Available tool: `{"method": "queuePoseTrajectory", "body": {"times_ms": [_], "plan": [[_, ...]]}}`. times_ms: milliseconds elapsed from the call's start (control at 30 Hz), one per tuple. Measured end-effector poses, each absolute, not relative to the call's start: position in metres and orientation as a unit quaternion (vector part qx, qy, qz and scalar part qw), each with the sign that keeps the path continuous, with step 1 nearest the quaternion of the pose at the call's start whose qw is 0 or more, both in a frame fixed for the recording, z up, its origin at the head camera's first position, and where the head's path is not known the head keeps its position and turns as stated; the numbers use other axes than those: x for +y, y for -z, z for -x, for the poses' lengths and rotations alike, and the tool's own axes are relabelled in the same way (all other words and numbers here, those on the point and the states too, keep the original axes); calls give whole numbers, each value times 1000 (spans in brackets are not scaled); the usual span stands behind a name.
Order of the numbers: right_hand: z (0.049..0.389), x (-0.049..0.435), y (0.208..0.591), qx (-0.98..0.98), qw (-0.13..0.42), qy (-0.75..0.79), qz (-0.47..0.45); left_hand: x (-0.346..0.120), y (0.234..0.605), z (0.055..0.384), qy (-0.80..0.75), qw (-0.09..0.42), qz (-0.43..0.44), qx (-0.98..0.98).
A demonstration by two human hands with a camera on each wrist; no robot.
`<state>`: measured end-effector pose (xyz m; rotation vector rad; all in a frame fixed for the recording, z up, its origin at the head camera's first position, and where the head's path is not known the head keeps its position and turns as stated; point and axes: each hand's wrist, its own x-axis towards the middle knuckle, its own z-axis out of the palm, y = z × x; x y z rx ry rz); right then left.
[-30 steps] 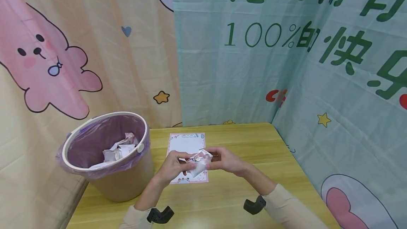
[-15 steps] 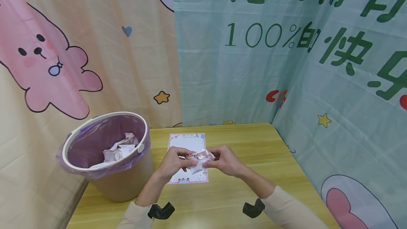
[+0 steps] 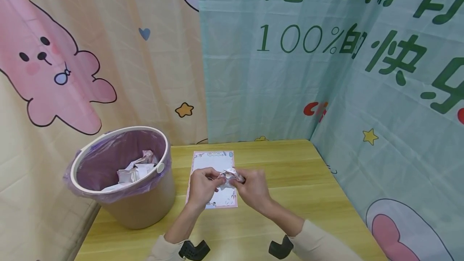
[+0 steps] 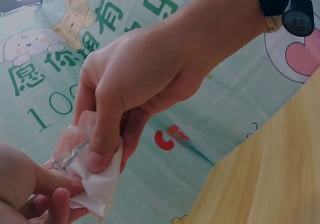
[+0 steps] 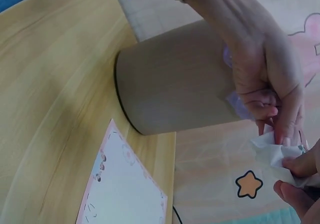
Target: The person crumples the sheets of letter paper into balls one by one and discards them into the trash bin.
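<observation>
A crumpled sheet of printed paper point(image 3: 230, 175) is held between both hands above the table. My left hand point(image 3: 201, 188) pinches its left side between thumb and fingers. My right hand point(image 3: 254, 188) pinches the right side, thumb pressed into the paper. In the left wrist view the paper point(image 4: 102, 184) shows pink print and white folds. In the right wrist view the crumpled paper point(image 5: 272, 154) looks mostly white, partly covered by fingers. Beneath the hands lies a flat sheet with a decorated pink border point(image 3: 214, 160), its middle partly hidden by them.
At the left of the wooden table point(image 3: 290, 164) stands a beige bin point(image 3: 145, 208) with a purple liner point(image 3: 98, 168). Several crumpled papers point(image 3: 135, 172) are inside it. Printed curtains point(image 3: 253, 92) hang behind and at the sides.
The paper is squeezed into a smaller, tighter wad. Both wrists have turned and come closer together, and the hands now cover more of the paper.
</observation>
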<state>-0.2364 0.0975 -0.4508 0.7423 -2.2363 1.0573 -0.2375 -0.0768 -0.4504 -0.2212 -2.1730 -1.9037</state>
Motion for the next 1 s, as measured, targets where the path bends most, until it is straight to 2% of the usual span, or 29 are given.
{"method": "queuePoseTrajectory", "body": {"times_ms": [133,233,333,500,600,667,833,1000], "plan": [[239,92,456,-823,344,-331,-307,-68,455,231,623,195,60,-755],[243,92,458,-829,336,-319,-313,-68,460,229,630,196,67,-749],[248,98,457,-842,271,-360,-296,-75,463,229,657,133,97,-736],[257,117,453,-829,104,-489,-251,-95,462,236,688,-4,164,-707],[258,126,446,-799,18,-554,-232,-103,462,243,698,-51,198,-687],[259,130,445,-780,-20,-581,-229,-105,463,247,705,-66,213,-673],[261,131,448,-760,-61,-599,-245,-99,468,252,738,-86,188,-643],[259,129,445,-777,-44,-562,-280,-91,472,254,754,-94,162,-630]]}}
